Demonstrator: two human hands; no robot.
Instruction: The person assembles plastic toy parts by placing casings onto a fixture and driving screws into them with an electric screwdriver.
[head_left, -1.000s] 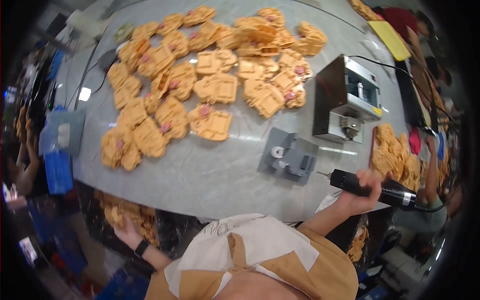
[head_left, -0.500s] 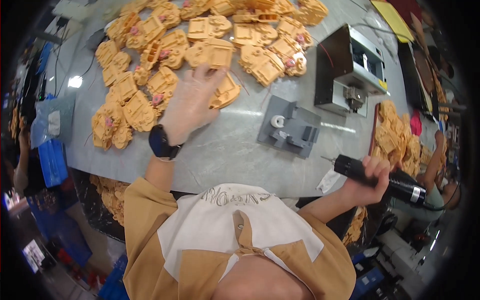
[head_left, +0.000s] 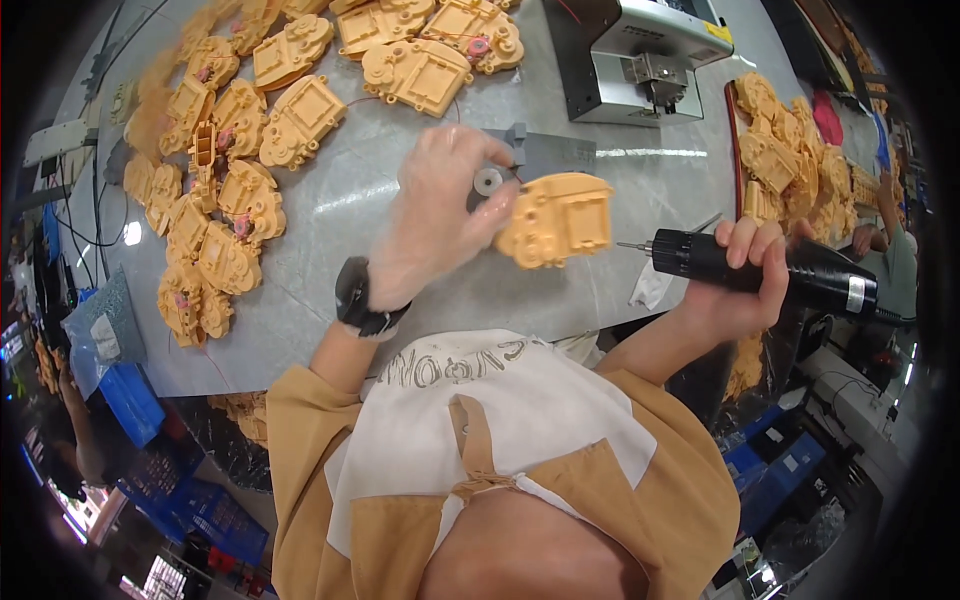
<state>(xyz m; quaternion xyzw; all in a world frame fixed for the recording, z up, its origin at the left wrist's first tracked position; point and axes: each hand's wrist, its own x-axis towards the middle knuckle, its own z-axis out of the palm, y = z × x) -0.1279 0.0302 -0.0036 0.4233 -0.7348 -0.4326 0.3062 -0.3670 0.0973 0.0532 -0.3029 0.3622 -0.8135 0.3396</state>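
Left hand (head_left: 435, 215) now away from pile (head_left: 415, 78), half-curled, thumb at housing (head_left: 560, 225) just right of it, over fixture (head_left: 565, 153); cannot tell if gripping. Right hand (head_left: 735, 295) clasps driver (head_left: 825, 282), bit now near housing.

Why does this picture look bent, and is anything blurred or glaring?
In the head view, the fisheye lens bends straight edges; glare streaks the grey tabletop; the left hand looks blurred, probably from motion; the black handheld tool in the right hand looks sharper; the corners go black.
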